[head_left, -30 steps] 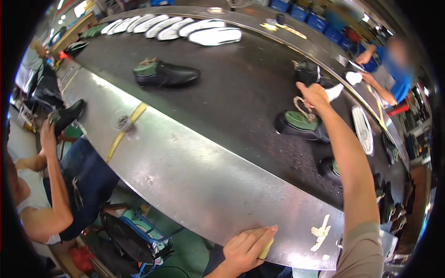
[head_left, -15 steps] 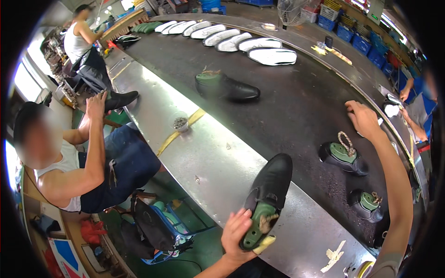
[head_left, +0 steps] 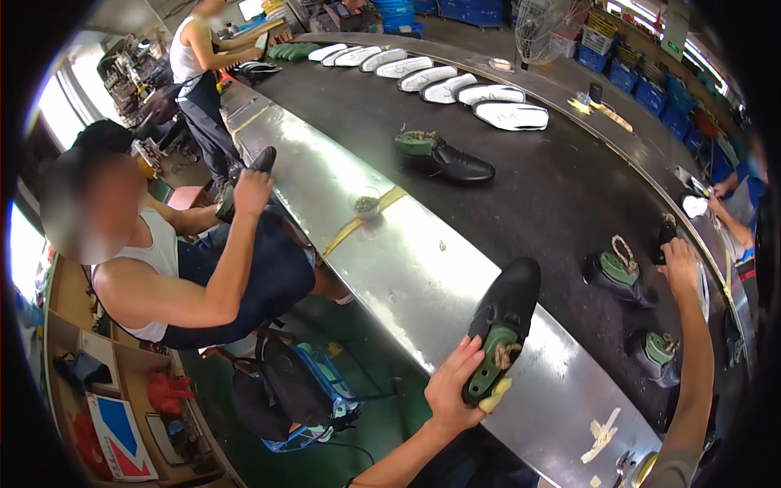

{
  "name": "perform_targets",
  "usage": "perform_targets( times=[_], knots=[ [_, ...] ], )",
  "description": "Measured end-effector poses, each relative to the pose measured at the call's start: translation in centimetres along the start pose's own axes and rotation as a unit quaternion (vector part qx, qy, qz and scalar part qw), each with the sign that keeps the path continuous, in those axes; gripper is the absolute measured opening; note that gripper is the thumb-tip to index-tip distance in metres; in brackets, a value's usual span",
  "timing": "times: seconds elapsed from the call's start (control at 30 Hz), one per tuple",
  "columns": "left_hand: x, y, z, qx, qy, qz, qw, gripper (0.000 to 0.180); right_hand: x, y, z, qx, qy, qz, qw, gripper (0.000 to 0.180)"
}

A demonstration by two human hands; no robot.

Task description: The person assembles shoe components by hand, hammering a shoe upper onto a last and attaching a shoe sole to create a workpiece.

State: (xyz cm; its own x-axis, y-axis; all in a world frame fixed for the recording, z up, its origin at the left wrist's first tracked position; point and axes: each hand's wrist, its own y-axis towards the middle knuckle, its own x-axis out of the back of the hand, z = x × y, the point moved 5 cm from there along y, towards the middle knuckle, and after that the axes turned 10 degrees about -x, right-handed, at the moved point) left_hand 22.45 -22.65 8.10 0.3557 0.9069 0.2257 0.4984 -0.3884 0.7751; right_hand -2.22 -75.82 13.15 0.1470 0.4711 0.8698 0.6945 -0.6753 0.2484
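Left hand [head_left: 452, 390] clamps a black shoe [head_left: 512, 297], lower centre of the frame; right hand [head_left: 682, 267], right of frame, meets a dark object [head_left: 667, 231], whether gripping I cannot tell

wire-caged fan [head_left: 549, 31] near blue crates [head_left: 623, 77], red bag [head_left: 168, 393] in wooden shelving [head_left: 68, 307], green floor [head_left: 373, 346]
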Motion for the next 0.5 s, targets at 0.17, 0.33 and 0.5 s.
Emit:
perform_targets(
  times=[0.17, 0.33, 0.5],
  knots=[
    [0.2, -0.2, -0.8, 0.003, -0.014, -0.003, 1.0, 0.067, 7.6, -6.9, -10.3, -0.235, 0.16, -0.259, 0.923, 0.047],
    [1.2, -2.0, -1.3, 0.009, -0.027, -0.026, 0.999, 0.075, 22.4, -20.4, -6.4, -0.316, 0.448, -0.242, 0.8, 0.05],
    [5.3, -4.3, -8.0, -0.013, -0.047, -0.021, 0.999, 0.073, 32.3, -36.5, 3.1, -0.26, 0.605, -0.262, 0.706, 0.045]
  ],
)
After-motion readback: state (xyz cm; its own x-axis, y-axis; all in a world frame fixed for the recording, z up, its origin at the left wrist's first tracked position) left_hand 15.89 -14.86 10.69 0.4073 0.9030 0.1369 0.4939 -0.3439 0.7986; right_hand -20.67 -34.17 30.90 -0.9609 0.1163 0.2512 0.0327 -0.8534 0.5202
